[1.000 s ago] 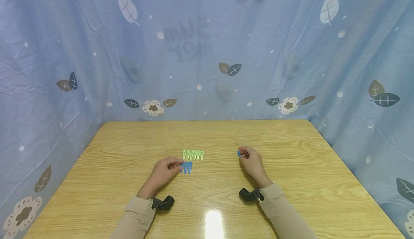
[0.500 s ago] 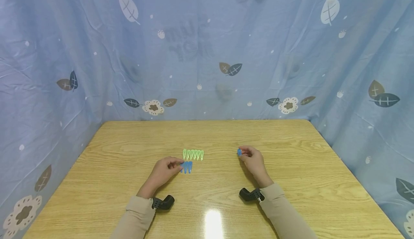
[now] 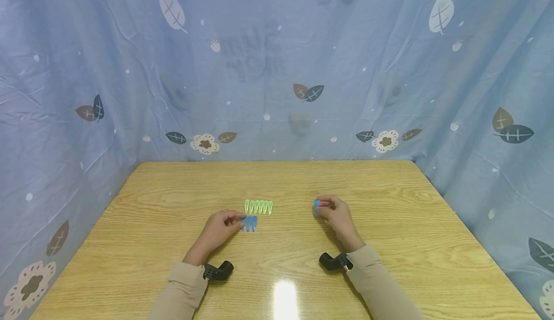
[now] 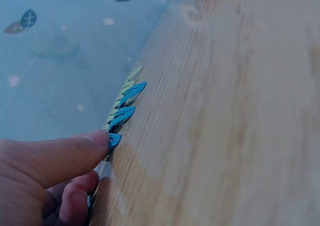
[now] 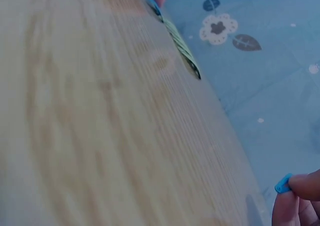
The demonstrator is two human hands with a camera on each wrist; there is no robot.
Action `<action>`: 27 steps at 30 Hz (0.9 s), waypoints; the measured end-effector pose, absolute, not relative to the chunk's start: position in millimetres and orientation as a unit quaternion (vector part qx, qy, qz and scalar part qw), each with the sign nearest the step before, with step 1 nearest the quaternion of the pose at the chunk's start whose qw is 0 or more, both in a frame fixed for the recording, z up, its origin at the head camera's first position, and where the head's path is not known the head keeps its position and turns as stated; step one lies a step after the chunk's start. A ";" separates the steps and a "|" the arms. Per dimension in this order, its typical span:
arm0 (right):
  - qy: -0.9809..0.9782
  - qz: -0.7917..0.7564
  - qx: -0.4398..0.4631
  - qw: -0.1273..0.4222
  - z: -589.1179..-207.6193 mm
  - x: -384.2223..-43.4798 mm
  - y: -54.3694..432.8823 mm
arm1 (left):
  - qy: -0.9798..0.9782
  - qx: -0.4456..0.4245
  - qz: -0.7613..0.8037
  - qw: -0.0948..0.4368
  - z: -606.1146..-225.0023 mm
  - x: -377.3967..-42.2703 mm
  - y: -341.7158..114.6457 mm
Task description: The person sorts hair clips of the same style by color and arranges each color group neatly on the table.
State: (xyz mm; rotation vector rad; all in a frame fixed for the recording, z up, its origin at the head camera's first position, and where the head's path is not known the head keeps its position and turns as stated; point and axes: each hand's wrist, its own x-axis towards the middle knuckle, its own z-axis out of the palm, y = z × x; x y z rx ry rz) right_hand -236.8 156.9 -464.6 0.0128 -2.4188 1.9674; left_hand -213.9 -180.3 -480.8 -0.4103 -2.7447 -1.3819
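Observation:
Between thumb and fingertips, my right hand (image 3: 340, 216) pinches a blue snap hair clip (image 3: 317, 207), whose end also shows past the thumb in the right wrist view (image 5: 283, 184). My left hand (image 3: 220, 230) is at the left end of a short row of blue hair clips (image 3: 253, 224) on the table. In the left wrist view its thumb (image 4: 75, 158) lies over part of the nearest blue clip (image 4: 114, 139), pinching it; the fingers behind are partly hidden. Just beyond the blue row lies a row of several light green hair clips (image 3: 258, 207), side by side.
The wooden table (image 3: 381, 272) runs back to a blue patterned curtain (image 3: 268, 70), which also stands at both sides. Black wrist mounts sit on the left (image 3: 218, 272) and right (image 3: 335, 261) wrists. A light reflection (image 3: 285, 300) shines near the front.
In my right fingers the blue hair clip has turned and come further into view, now standing out to the left of the fingertips. The left hand and the rows stay in place.

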 end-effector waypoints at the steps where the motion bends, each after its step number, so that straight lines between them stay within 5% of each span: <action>1: -0.772 0.635 0.005 0.008 -464.4 -236.4 155.5 | -0.885 -0.130 -0.446 0.019 -480.7 -213.9 -180.2; 27: -0.744 0.658 0.101 -0.053 -468.5 -214.7 74.1 | -0.884 -0.133 -0.448 0.017 -482.4 -214.6 -180.6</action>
